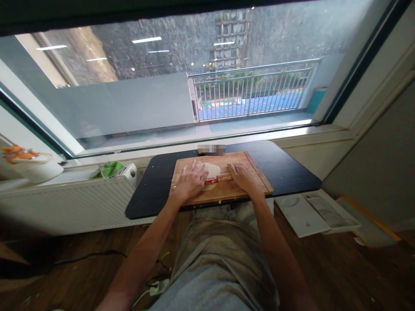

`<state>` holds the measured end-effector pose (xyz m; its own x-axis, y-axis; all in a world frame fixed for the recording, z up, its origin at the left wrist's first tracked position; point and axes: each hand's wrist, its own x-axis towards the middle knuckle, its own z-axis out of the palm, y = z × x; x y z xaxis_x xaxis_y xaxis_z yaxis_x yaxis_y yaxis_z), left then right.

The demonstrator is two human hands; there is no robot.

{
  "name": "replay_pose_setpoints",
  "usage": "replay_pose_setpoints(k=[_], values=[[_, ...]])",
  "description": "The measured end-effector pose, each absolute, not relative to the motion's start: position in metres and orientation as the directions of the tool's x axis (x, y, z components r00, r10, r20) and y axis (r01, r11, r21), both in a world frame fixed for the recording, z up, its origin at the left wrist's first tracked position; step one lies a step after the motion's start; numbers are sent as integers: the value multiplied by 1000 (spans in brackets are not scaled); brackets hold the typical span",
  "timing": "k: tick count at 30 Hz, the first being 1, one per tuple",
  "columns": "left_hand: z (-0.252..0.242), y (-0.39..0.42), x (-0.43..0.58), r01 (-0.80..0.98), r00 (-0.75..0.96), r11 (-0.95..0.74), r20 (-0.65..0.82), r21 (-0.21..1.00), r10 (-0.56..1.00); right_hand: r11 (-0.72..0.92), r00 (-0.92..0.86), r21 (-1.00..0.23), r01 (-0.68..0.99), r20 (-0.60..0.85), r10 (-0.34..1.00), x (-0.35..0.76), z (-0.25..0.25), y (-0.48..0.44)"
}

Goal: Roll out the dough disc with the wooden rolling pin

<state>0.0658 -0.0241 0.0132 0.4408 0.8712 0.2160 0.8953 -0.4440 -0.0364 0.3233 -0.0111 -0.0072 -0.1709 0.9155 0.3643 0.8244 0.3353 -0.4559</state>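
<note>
my left hand (191, 181) and right hand (243, 178) lie open-palmed on the thin wooden rolling pin (218, 178); reckon uneven pressure could tear the pale flat dough (212, 168)

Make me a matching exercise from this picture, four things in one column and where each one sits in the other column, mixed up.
Things:
1. rolling pin
2. wooden board
3. green cloth
4. dough

Places:
A. on top of the white radiator
B. on the black table
C. pressed under the left hand and the right hand
D. flat on the wooden board, beneath the rolling pin

Pairs: 1-C, 2-B, 3-A, 4-D
</note>
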Motion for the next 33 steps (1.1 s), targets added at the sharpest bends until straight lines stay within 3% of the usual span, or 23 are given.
replay_pose_setpoints(k=[9, 15, 23, 33], values=[[8, -72, 74, 889, 454, -454, 254, -61, 854, 330, -88, -633, 700, 382, 920, 330, -17, -8], [14, -72, 77, 900, 430, -431, 260, -56, 864, 337, -115, -596, 729, 378, 918, 326, -14, -9], [28, -23, 78, 885, 464, -450, 128, -120, 877, 332, -108, -578, 746, 386, 916, 326, -11, -14], [3, -69, 80, 885, 458, -461, 300, -66, 837, 385, -202, -521, 762, 373, 905, 325, -5, -17]])
